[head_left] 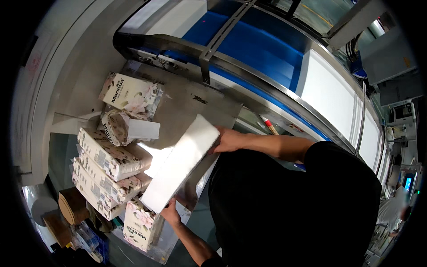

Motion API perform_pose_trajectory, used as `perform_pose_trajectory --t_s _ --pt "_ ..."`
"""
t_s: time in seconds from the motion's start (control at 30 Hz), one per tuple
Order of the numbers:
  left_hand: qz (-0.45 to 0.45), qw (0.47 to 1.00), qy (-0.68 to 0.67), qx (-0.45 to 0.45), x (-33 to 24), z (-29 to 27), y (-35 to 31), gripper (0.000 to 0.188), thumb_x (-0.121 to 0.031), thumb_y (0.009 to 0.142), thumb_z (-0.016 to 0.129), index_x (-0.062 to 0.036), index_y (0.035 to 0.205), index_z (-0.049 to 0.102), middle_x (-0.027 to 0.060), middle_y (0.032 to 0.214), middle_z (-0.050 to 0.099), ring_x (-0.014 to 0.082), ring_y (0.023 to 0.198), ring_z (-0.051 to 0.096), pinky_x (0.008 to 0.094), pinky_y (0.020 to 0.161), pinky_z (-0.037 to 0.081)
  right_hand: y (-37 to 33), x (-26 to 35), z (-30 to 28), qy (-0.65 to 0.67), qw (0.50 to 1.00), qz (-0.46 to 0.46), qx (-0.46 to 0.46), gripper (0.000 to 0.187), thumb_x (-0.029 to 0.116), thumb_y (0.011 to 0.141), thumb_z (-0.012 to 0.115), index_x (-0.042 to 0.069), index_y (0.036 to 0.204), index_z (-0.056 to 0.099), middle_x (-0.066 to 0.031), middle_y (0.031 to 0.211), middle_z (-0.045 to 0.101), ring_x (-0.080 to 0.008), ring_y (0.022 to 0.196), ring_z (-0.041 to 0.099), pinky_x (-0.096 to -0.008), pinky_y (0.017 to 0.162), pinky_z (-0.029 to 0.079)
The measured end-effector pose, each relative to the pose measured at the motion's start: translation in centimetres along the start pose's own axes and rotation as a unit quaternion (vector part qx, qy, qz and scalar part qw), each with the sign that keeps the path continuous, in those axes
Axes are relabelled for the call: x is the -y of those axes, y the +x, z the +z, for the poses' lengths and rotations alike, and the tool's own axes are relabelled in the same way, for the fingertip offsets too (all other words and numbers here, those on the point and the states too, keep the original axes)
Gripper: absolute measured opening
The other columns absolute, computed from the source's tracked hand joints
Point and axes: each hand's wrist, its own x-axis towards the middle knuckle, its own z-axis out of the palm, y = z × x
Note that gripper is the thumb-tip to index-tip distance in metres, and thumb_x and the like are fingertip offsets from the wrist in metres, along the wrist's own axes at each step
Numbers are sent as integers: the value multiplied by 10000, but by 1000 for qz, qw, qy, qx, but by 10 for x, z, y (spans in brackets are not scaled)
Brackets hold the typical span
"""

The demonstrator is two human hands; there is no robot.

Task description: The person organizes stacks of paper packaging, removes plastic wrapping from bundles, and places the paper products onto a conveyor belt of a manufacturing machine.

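A long white block, which looks like a stack of tissue paper (180, 162), is held at a slant between my two hands. My right hand (224, 140) grips its far end from the side. At the near end, my left hand (171, 213) has its fingers on the lower edge, partly hidden by the block. Several cream tissue packs with a flower print lie to the left: one pack (131, 93) at the back, others stacked (109, 153), and a pack (138, 224) beside my left hand. A crumpled, opened pack (116, 127) has white tissue (143, 129) sticking out.
The packs rest on a metal table (178, 100). Beyond it runs a conveyor with a blue belt (262, 49), metal rails and long white blocks (331, 84). A red-tipped tool (268, 124) lies by the conveyor. Brown rolls (73, 205) stand at lower left. Another person (393, 209) is far right.
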Motion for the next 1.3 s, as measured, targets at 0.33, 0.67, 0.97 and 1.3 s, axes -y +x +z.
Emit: perform_pose_trajectory --t_s 0.33,0.67,0.97,1.3 --pt "22 998 60 25 -63 14 10 543 -242 978 638 75 1374 442 193 1329 553 266 1193 534 374 1039 401 34 11 -23 -60 998 1 -32 984 573 737 798 -11 1430 415 -278 1309 576 -401 1219 568 -422 1023 456" --pt "-71 974 -58 206 -141 49 57 745 -428 1014 566 36 1519 276 207 1500 393 294 1336 434 421 1093 368 -20 119 -160 -58 997 46 -25 996 612 727 804 -31 1393 437 -267 1250 623 -362 1123 643 -405 967 500" --pt "147 935 66 317 -297 280 63 629 -339 1038 534 -13 1517 288 170 1503 406 288 1332 427 388 1130 302 -172 18 -328 38 968 37 -244 965 607 739 796 83 1457 421 -170 1286 618 -288 1176 618 -388 929 516" --pt "7 883 222 413 -337 571 65 816 -509 964 610 -42 1535 259 184 1454 471 321 1283 500 419 1045 431 -248 -181 -458 260 902 272 -210 834 619 773 767 133 1408 530 -99 1287 624 -253 1169 620 -418 893 534"
